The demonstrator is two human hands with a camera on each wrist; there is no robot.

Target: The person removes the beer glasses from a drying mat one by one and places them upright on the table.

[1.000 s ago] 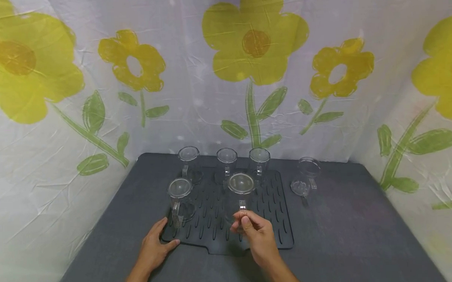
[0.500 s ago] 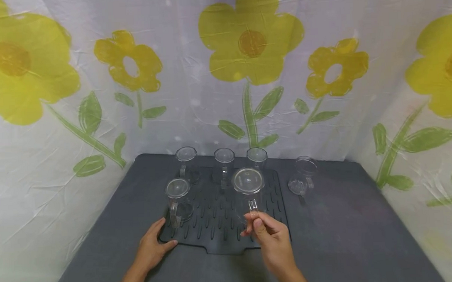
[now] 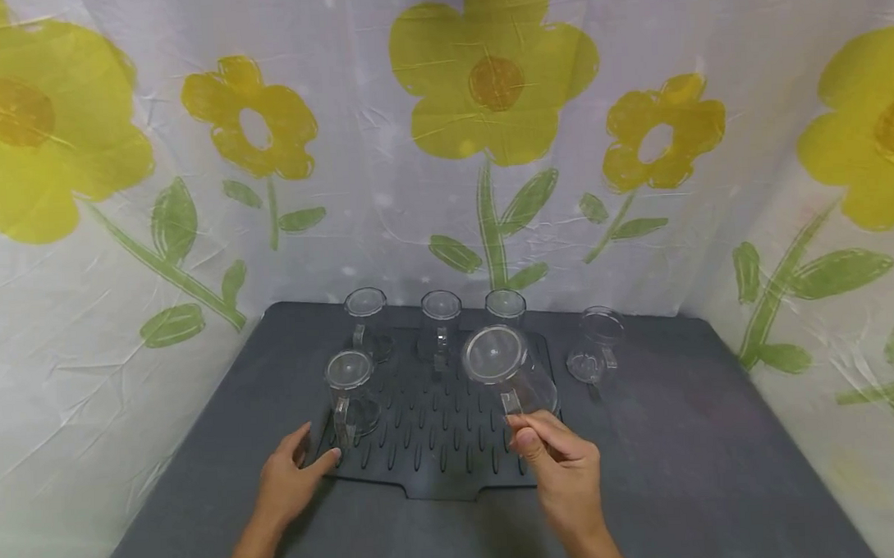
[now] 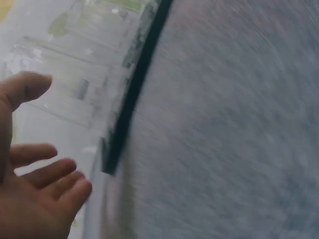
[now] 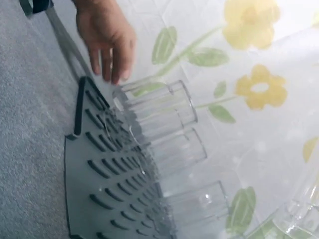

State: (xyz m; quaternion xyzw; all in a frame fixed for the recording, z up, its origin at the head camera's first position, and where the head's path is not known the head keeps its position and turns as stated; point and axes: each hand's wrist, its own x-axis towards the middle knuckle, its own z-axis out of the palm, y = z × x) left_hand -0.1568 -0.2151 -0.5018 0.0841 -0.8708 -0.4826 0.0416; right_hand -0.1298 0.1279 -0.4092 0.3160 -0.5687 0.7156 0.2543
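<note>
My right hand (image 3: 568, 464) pinches the handle of a clear mug (image 3: 496, 355) above the right front of a black ridged drying mat (image 3: 432, 476). The mug is tilted, its round end turned up to the left. My left hand (image 3: 290, 479) is at the mat's front left corner, thumb and fingers spread, holding nothing. Beside it on the mat is another clear mug (image 3: 351, 397), its handle toward me. In the left wrist view my left hand (image 4: 40, 184) has its fingers apart from the mat edge (image 4: 132, 94). The right wrist view shows that same left hand (image 5: 107, 45) beyond the mat.
Three clear mugs stand along the back: a left one (image 3: 365, 315), a middle one (image 3: 441, 316) and a right one (image 3: 505, 306). Off the mat, a mug (image 3: 602, 331) stands on the grey table (image 3: 682, 435). A flowered curtain (image 3: 370, 191) closes off the back and sides.
The mug in my right hand has moved up and to the right and has tilted over. My left hand has drawn slightly back and left from the mat's corner.
</note>
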